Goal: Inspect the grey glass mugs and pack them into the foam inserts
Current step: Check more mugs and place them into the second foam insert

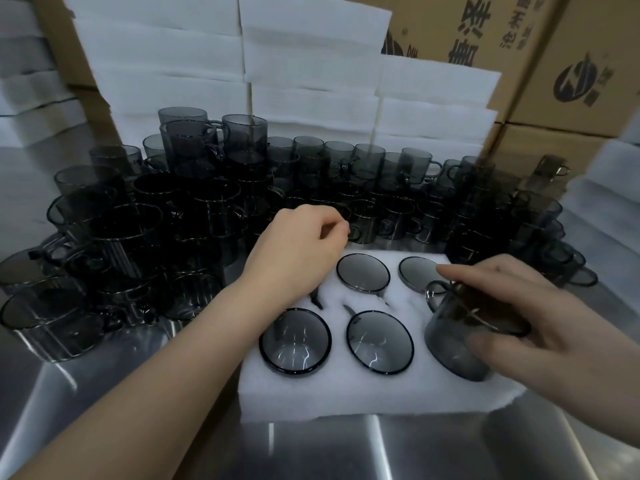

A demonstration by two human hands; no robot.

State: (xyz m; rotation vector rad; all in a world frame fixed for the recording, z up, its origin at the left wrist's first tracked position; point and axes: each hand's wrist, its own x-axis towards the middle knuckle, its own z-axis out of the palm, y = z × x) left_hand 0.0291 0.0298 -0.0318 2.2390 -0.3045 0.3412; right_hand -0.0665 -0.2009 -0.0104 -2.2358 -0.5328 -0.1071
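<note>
A white foam insert (346,396) lies on the steel table in front of me. Several grey glass mugs sit sunk in its holes, among them one at the front left (295,342) and one at the front middle (380,341). My right hand (540,327) grips another grey mug (457,344) by its rim, tilted over the insert's front right corner, handle pointing left. My left hand (304,251) hovers with curled fingers over the insert's back left edge, close to the loose mugs behind; whether it holds anything is hidden.
A dense crowd of loose grey mugs (207,209), some stacked, fills the table from left to right behind the insert. Stacks of white foam sheets (311,81) stand at the back. Printed cardboard boxes (554,64) rise on the right.
</note>
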